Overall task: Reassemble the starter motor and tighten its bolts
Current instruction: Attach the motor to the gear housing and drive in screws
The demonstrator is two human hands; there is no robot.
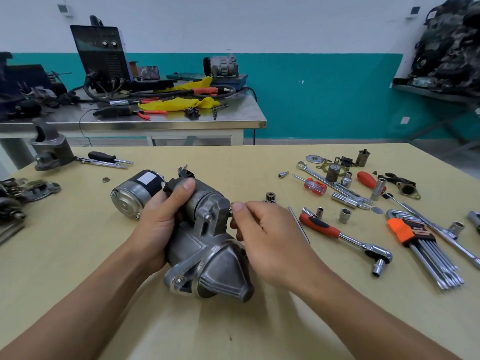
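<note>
The grey starter motor (202,245) lies on the yellow table (233,328), its cone-shaped nose toward me and its black-banded motor can (135,193) pointing away to the left. My left hand (161,219) grips the motor's body from the left, thumb over the solenoid housing. My right hand (262,235) pinches a small bolt (232,206) at the right side of the housing between thumb and fingertips. Most of the bolt is hidden by my fingers.
To the right lie a red-handled ratchet (345,237), loose sockets (345,215), a small gear (270,196), screwdrivers (313,185), an orange hex key set (426,253) and wrenches. A vise (50,149) and metal parts sit at the left. A steel bench (155,120) stands behind.
</note>
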